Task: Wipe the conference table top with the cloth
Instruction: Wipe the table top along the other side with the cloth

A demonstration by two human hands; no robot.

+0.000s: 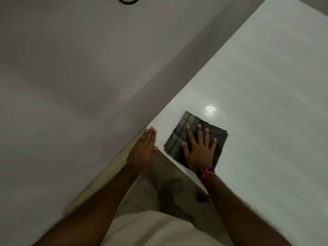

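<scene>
White table top (257,77) bears folded cloth (184,129) under flat, spread right hand (199,150)

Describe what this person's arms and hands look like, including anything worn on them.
Both forearms are bare, with no sleeves reaching them and no gloves. The right hand has an orange-red thread tied around the wrist, beside a dark band. The left hand shows no rings or bands that can be made out. Fingernails are short.
</scene>
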